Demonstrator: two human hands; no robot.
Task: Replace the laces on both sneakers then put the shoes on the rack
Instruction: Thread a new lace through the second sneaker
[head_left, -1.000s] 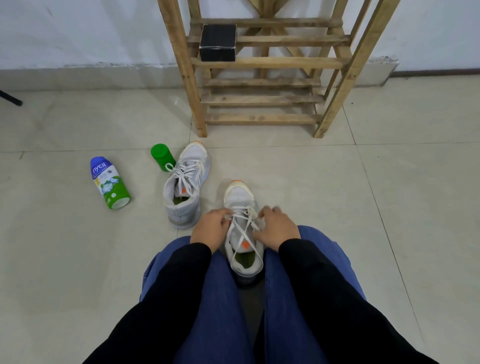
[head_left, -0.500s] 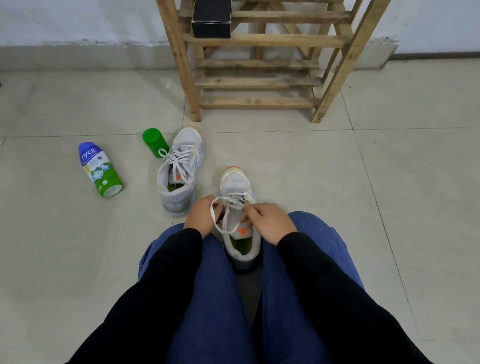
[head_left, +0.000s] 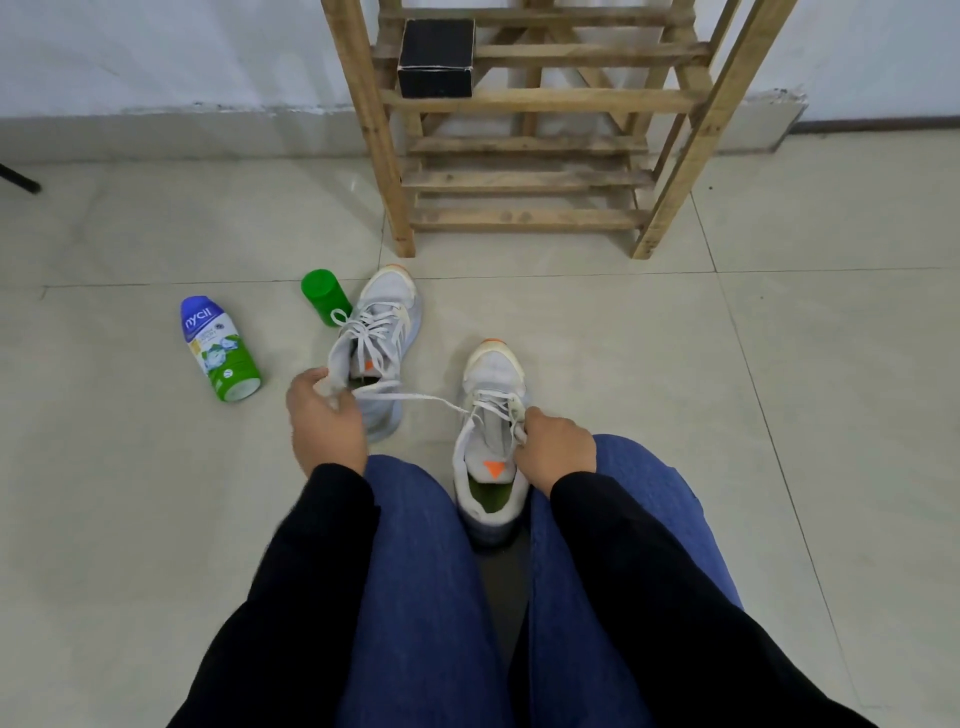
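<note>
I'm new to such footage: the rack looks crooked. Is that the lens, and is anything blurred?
Head view: probably the wide lens, since the rack posts splay and the floor joints bow; light is soft, shadows faint; the left hand looks slightly smeared.

Soft, even light fills the scene, leaving a pale sheen on the floor tiles (head_left: 358, 182) near the rack (head_left: 524, 98) and a dim shadow between my knees (head_left: 410, 488). The wide lens splays the rack's posts and bends the tile joints, and my left hand (head_left: 324, 423) looks slightly smeared while the rest is sharp.
</note>
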